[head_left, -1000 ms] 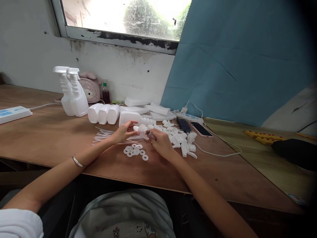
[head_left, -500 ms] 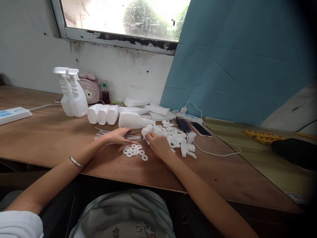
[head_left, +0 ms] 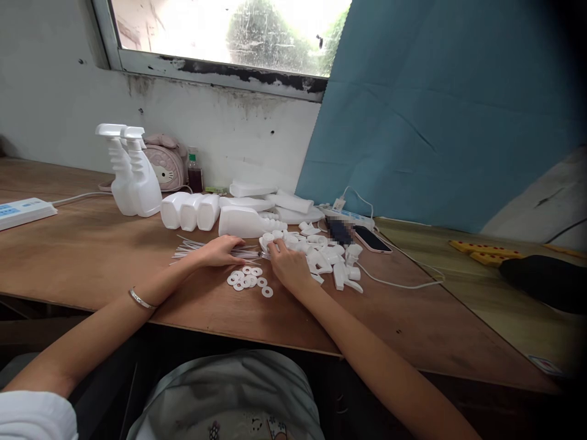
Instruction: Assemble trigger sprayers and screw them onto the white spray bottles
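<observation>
My left hand lies low over a loose bundle of thin white tubes, its thumb and fingers apart. At the left edge of a heap of white trigger spray heads, my right hand has its fingers curled on one spray head; the grip is partly hidden. Tube ends show between the two hands. Several flat white washers lie just in front of them on the brown table.
White empty-looking bottles lie behind the hands, and two sprayer bottles stand at the left. Phones and a white cable are on the right. A pink bag rests against the wall.
My right hand has shifted slightly up and left at the edge of the spray heads. My left hand stays over the tubes.
</observation>
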Action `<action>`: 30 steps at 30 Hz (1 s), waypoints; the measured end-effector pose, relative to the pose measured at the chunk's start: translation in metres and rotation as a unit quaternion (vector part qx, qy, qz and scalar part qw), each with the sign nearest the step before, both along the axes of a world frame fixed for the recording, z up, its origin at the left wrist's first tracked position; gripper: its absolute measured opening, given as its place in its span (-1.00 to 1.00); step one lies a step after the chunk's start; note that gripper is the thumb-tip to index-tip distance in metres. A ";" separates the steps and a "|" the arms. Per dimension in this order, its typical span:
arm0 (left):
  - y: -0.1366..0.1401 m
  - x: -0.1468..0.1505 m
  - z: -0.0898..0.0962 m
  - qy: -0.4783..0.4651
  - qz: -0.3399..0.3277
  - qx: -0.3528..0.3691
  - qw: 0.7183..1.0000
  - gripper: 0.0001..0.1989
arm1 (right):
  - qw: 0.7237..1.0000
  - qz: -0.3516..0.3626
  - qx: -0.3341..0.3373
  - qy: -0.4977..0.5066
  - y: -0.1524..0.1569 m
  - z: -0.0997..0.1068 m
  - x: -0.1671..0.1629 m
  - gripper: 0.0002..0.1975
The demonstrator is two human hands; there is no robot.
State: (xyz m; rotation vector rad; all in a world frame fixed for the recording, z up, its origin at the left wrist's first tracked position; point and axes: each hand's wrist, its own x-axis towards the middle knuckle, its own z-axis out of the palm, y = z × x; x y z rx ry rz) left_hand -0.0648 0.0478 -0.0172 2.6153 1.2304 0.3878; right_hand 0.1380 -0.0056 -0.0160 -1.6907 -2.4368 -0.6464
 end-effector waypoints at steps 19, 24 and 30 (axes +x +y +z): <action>0.006 -0.003 -0.008 -0.096 -0.019 -0.016 0.995 -0.71 | 0.990 -0.008 -0.118 0.080 -0.006 -0.008 -0.006 -0.74; 0.005 -0.002 -0.007 -0.078 -0.013 0.005 0.997 -0.68 | 0.988 0.019 -0.135 0.076 -0.007 -0.009 -0.007 -0.73; 0.004 0.001 -0.010 -0.059 -0.021 0.030 0.998 -0.68 | 0.987 0.033 -0.140 0.077 -0.005 -0.011 -0.006 -0.70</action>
